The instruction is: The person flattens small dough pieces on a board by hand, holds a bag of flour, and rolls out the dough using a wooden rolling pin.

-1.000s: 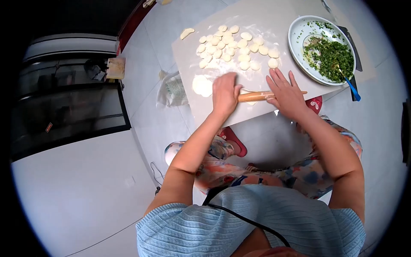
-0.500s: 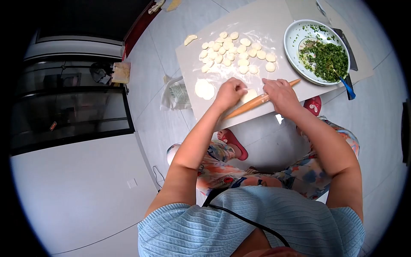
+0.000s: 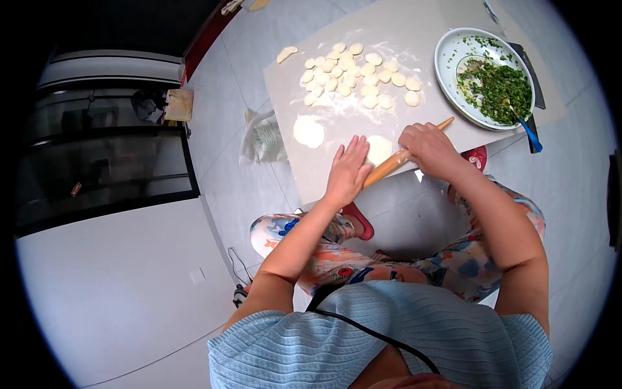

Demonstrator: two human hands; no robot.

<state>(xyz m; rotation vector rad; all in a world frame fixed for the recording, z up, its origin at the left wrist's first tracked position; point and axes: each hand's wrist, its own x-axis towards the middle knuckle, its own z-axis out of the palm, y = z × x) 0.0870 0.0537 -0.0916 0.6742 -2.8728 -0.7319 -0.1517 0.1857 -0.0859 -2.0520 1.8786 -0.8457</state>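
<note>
My right hand [image 3: 429, 149] is wrapped around the wooden rolling pin [image 3: 387, 167], whose tapered far end sticks out beyond the knuckles. Flat beside the pin's near end lies my left hand [image 3: 350, 167], fingers stretched out; whether its palm bears on the pin I cannot tell. Between the hands, against the pin, is a thin round dough wrapper [image 3: 378, 150]. Rolled wrappers [image 3: 308, 131] overlap in a pile left of my left hand. Several small dough pieces [image 3: 350, 80] lie in flour beyond both hands.
A white bowl [image 3: 448, 97] of chopped green filling [image 3: 495, 91] stands at the right, with a blue-handled utensil [image 3: 530, 136] leaning in it. One longer dough piece [image 3: 287, 54] lies at the board's [image 3: 291, 84] left edge. A plastic bag [image 3: 264, 139] sits on the floor.
My left hand has gone from curled fingers at the wrapper's edge to stretched fingers lying flat beside it. More of the wrapper shows. My right hand stays on the rolling pin.
</note>
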